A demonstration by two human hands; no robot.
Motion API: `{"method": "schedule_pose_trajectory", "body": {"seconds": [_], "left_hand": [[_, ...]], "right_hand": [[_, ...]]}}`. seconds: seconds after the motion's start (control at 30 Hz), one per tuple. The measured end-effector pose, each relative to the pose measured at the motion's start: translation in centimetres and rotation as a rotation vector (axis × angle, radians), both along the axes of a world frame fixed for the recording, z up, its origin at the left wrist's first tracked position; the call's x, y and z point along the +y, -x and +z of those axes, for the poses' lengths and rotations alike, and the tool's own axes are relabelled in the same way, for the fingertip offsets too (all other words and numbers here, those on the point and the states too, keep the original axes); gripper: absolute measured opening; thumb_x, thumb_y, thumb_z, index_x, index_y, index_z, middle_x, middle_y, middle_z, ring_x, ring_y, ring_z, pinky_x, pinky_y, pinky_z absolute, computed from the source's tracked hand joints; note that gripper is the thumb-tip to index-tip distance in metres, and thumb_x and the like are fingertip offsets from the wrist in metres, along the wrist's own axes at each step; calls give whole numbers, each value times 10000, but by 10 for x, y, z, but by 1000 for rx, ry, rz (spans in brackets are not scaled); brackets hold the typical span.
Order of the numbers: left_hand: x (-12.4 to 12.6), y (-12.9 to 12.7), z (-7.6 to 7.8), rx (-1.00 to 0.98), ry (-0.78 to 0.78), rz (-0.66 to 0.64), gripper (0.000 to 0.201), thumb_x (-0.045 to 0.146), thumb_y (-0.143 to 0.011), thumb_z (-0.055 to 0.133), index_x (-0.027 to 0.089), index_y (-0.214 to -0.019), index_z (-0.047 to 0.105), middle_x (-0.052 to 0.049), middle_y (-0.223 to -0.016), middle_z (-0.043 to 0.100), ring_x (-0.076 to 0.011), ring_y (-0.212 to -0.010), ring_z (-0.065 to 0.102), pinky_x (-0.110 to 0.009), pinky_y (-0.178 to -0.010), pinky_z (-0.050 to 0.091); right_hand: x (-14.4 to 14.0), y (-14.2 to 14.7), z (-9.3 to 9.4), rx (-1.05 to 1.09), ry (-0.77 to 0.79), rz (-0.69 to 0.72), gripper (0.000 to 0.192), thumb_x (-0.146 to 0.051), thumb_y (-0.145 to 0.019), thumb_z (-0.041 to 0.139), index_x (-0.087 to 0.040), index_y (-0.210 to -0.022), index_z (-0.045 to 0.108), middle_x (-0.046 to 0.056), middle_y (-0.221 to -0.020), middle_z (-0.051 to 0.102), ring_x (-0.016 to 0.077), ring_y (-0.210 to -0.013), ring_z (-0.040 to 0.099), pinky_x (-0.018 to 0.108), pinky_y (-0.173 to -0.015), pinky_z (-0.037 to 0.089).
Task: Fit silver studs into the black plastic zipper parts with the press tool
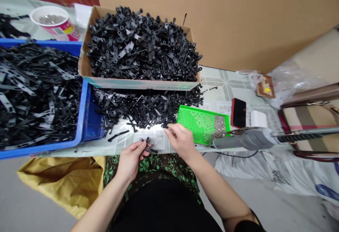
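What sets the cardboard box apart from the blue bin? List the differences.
The cardboard box is brown and sits further back; the blue bin is plastic and reaches the table's near edge. The box is heaped with short, chunky black parts, while the bin holds longer, flat black strips. The bin runs out of view on the left; the box shows whole. Both are open-topped, full of black plastic pieces, and stand side by side.

Table (225,87): blue bin (84,119), cardboard box (137,83), green tray (202,124), phone (238,113).

A tall brown cardboard sheet (225,16) backs the pale patterned table (225,83) above grey floor (23,203).
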State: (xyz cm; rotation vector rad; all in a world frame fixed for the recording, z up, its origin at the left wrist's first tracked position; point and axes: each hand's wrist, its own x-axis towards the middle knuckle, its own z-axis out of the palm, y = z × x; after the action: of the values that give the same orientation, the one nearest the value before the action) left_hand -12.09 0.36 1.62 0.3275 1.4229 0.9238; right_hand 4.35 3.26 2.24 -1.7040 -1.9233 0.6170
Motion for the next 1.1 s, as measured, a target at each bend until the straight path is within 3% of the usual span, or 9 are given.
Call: {"method": "schedule_pose_trajectory", "body": {"seconds": [0.07,0.13,0.27,0.37,0.5,0.6,0.67,0.87,1.1], "left_hand": [[1,-1,-4,52,-39,-76,336,431,-496,838,141,-626,731,-42,-621,697,-92,-491,532,-190,-446,352],[2,-3,-6,100,-93,-127,298,433,-539,806,158,-618,724,-20,-589,673,-115,-522,542,-216,-497,391],[9,-4,-7,214,-212,-241,244,421,-628,730,179,-606,700,5,-576,636,-147,-593,541,-259,-595,423],[17,2,-2,298,-303,-393,244,412,-687,672,182,-606,687,8,-572,618,-152,-591,514,-263,-583,403],[29,6,7,301,-393,-551,242,395,-713,642,185,-601,684,3,-573,620,-163,-599,521,-269,-601,411],[36,5,8,282,-389,-532,243,397,-701,658,189,-580,690,-1,-554,611,-156,-566,503,-262,-576,398],[39,4,8,257,-353,-489,239,396,-672,688,189,-552,687,-1,-529,590,-143,-523,468,-251,-532,371],[38,7,17,190,-379,-547,228,355,-657,726,198,-500,675,20,-470,511,-128,-490,402,-236,-486,319],[38,9,29,197,-408,-585,215,324,-681,709,191,-514,686,4,-503,553,-134,-509,437,-244,-524,345]], "right_hand": [[17,7,2,-242,91,-52,291,-310,-878,530,-124,-1079,629,136,-920,716,246,-780,682,335,-639,507],[30,16,1,-348,172,-76,342,-276,-861,556,-131,-1171,575,127,-957,715,248,-784,683,322,-600,485],[38,17,-2,-202,174,-105,249,-247,-844,587,-206,-1087,619,41,-925,729,201,-833,671,294,-673,486],[40,3,-1,-110,103,14,144,-243,-848,593,-213,-946,694,33,-876,721,190,-866,641,305,-784,487],[45,-9,6,-205,36,263,293,-153,-887,497,-213,-1114,672,70,-909,664,190,-853,586,311,-780,478],[48,-13,13,-293,73,300,370,-85,-862,489,-207,-1180,634,76,-874,621,198,-800,561,310,-694,471],[47,-16,19,-274,72,316,323,-89,-864,495,-171,-1136,650,88,-883,616,203,-831,560,323,-730,478],[33,-16,40,58,35,575,247,-126,-915,435,-170,-972,671,56,-846,582,159,-812,539,302,-731,476],[35,-17,49,158,133,566,226,-125,-916,440,-150,-935,664,57,-852,592,152,-822,556,300,-746,476]]}}
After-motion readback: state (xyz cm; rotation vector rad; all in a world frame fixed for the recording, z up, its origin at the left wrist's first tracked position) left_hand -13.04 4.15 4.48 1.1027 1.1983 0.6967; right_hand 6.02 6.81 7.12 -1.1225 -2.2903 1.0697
